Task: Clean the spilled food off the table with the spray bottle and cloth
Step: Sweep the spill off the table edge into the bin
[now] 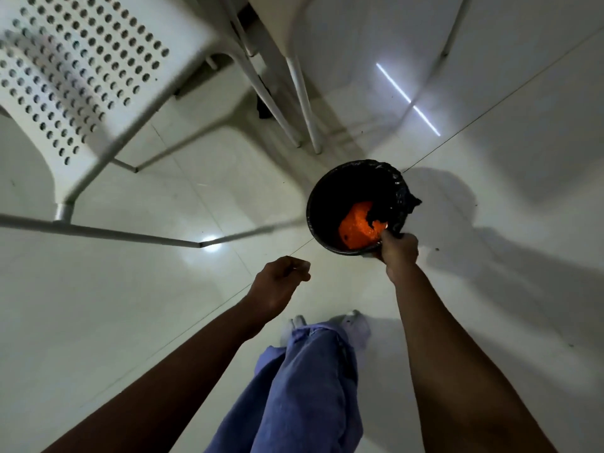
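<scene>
A round black bin (pixel 322 204) with a black bag liner (pixel 400 194) stands on the white tiled floor. An orange cloth (pixel 356 228) hangs inside it, low against the near wall. My right hand (pixel 400 248) reaches over the bin's near rim, fingers curled, and grips the cloth's edge. My left hand (pixel 277 286) hovers above the floor to the left of the bin, fingers loosely curled and holding nothing. The table top and the spray bottle are not in view.
A white perforated chair (pixel 75 70) stands at the upper left, its metal legs (pixel 130 232) running across the floor. More white legs (pixel 302 103) stand behind the bin. My legs in blue trousers (pixel 300 387) are below.
</scene>
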